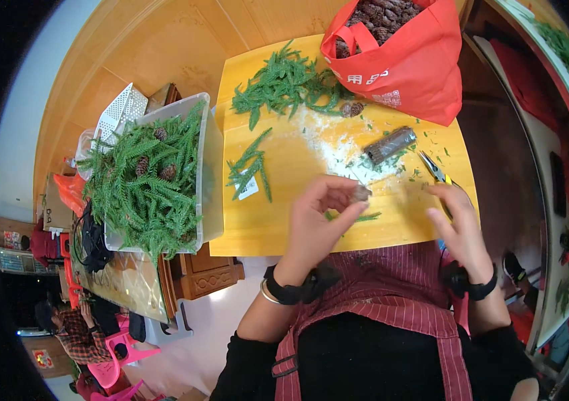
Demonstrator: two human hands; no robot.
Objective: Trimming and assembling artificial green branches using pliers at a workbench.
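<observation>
My left hand [321, 215] is closed around a small brown pine cone [362, 194] held between thumb and fingers, just above the table. A short green artificial pine sprig [366, 217] pokes out below that hand. Over to the right, my right hand [459, 224] is held with thumb and index finger apart and nothing plainly between them. Just beyond it lie pliers [434, 167] with yellow and black handles, partly hidden by the hand. A dark, shiny cylinder [390, 146] lies on its side farther back among white powder [338, 150] and green bits.
A clear plastic bin [212, 180] heaped with green sprigs and pine cones stands left of the yellow table [284, 230]. More sprigs [274, 83] lie at the back, beside a red bag [425, 73] of pine cones. A seated person [81, 331] is far left.
</observation>
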